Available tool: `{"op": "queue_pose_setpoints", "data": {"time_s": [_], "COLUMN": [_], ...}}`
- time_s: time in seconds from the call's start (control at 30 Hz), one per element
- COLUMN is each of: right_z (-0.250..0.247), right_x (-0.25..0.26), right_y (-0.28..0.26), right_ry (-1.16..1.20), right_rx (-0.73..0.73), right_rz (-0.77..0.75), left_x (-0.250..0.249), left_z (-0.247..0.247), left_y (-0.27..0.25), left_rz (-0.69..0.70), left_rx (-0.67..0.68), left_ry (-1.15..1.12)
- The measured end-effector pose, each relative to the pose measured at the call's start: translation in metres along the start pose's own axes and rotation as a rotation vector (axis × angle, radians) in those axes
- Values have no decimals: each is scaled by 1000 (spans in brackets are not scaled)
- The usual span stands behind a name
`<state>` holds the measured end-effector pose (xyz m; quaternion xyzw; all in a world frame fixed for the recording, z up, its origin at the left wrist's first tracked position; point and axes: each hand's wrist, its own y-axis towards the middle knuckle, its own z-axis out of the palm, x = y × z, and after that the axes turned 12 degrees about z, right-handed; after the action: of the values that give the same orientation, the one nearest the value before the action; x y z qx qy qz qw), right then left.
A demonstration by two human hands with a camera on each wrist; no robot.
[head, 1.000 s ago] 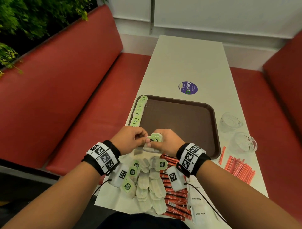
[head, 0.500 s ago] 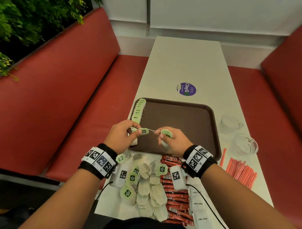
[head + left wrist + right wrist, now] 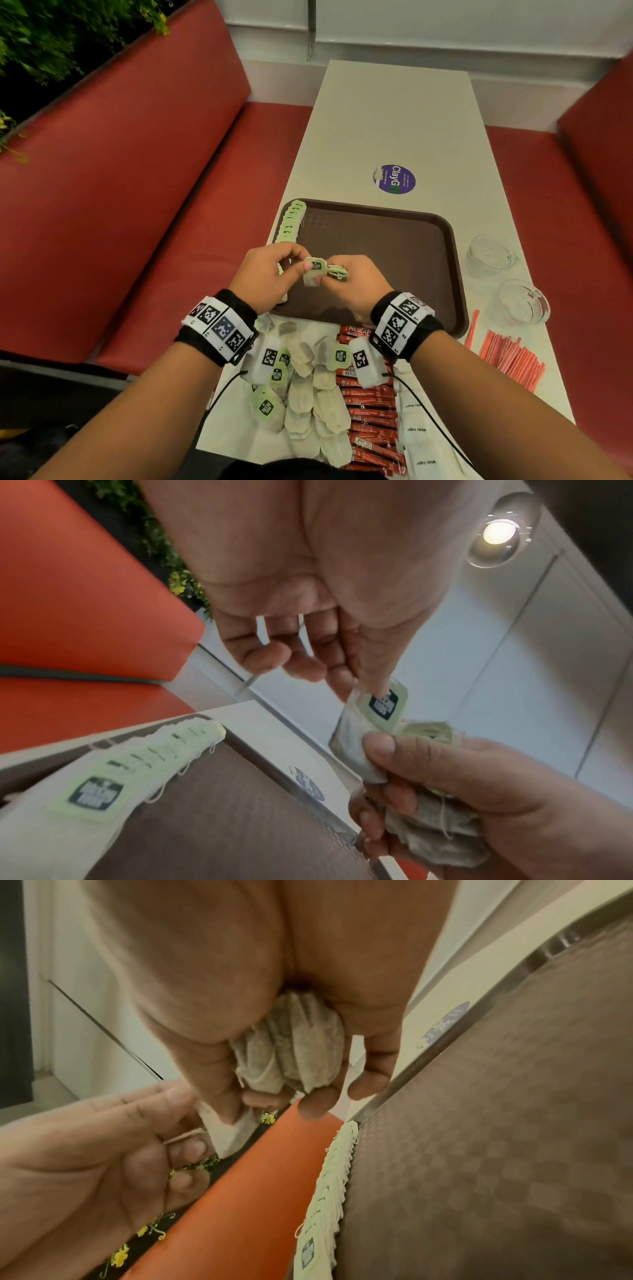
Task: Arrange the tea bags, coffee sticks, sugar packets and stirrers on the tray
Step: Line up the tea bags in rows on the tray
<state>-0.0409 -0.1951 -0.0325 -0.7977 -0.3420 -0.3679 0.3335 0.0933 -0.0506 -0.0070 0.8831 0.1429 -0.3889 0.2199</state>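
Hands point(image 3: 310, 274) rejoined (apparently) on tea bag point(image 3: 313, 272)

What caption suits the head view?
Both hands hold tea bags above a brown tray with one row laid.

**Clearance around tray**

Tray point(image 3: 428, 274) floor is bare except for a tea bag row point(image 3: 291, 222) lining its left rim. Two glass bowls point(image 3: 520, 301) and stirrers point(image 3: 507, 356) crowd the right side; loose tea bags point(image 3: 308, 394) and coffee sticks point(image 3: 370, 411) block the near edge.
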Motion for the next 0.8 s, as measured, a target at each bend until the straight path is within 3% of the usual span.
{"op": "queue_pose_setpoints", "data": {"time_s": [0.13,0.23,0.33,0.53,0.63,0.8], "right_z": [-5,-12,-20,-33,-36,-36], "right_x": [-4,-5,-10,-28,-33,-44], "right_y": [6,9,13,24,30,37], "right_ry": [102,189,394,403,419,542], "right_rx": [-8,-29,-11,-13,-1,34], "right_rz": [78,134,247,403,438,392], "left_x": [10,18,32,79,98,117], "left_z": [7,11,10,21,31,50], "left_y": [4,21,57,140,171,198], "left_rz": [-58,-88,-139,-252,-322,-385], "left_rx": [117,107,51,97,120,289], "left_ry": [52,133,232,362,411,588]}}
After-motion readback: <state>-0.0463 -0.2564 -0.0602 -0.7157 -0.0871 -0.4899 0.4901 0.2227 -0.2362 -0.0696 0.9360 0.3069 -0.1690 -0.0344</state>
